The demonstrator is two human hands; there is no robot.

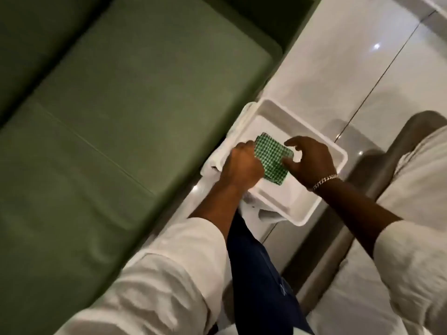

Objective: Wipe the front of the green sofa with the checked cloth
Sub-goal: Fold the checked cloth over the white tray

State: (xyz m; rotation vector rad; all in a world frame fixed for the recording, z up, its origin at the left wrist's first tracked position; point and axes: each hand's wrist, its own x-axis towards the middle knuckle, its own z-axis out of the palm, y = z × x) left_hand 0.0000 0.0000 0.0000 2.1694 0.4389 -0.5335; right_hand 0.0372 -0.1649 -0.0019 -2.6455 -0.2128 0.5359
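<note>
Your left hand [242, 165] grips the checked cloth [273, 160] over the white tray [321, 189]; your right hand [312, 160], fingers spread, touches the cloth's edge. The green sofa [108, 122] lies just beside the tray.

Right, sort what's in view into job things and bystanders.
Job: checked cloth, gripped by the left hand; right hand open at its edge; green sofa.
Bystanders: white tray under the cloth, bracelet, glossy floor.

Left hand [244, 165] gripping checked cloth [273, 160] over white tray [321, 187], right hand [309, 160] spread beside, green sofa [108, 117] left
</note>
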